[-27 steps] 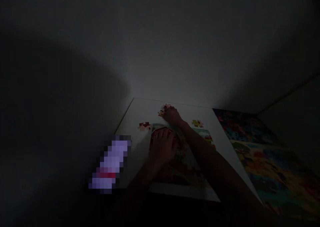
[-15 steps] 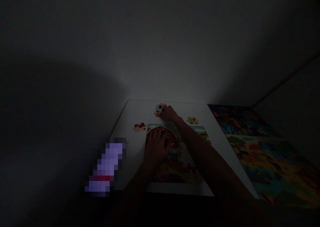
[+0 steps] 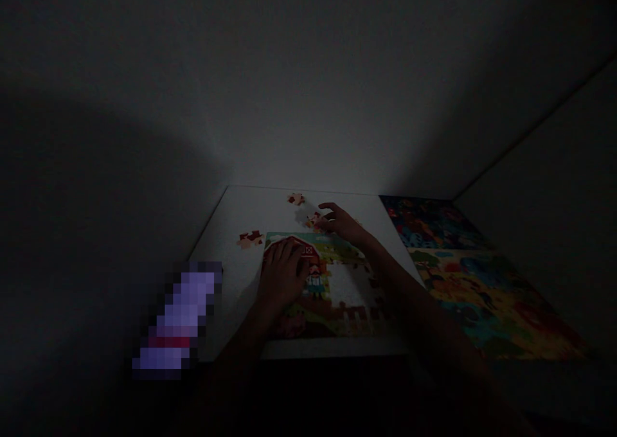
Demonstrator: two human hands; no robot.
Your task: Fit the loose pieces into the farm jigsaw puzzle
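Dim head view of a white desk point(image 3: 231, 231) set against a wall. The left hand point(image 3: 282, 276) is lying flat, fingers spread and gripping nothing, on the upper left part of a partly assembled farm puzzle point(image 3: 332, 295) that is occupying the near half of the desk; a bare white gap is showing in the picture's right middle.

Compared with the view a second ago, the right hand point(image 3: 343, 223) is drawing back from the desk's far edge toward the puzzle's top edge. Its fingertips are now pinching a small loose piece point(image 3: 314, 220), where earlier they were resting among the pieces farther back; judging from this, a piece is being brought in for fitting. That piece is sitting just left of the right fingertips and just beyond the puzzle's top edge, close to the red barn roof.

Another loose piece point(image 3: 295, 198) is lying near the far edge, apart from the hand. A reddish piece point(image 3: 251, 238) is lying near the desk's left edge, just left of the puzzle's top left corner. A colourful mat point(image 3: 482, 283) is spreading out beyond the desk's right edge.
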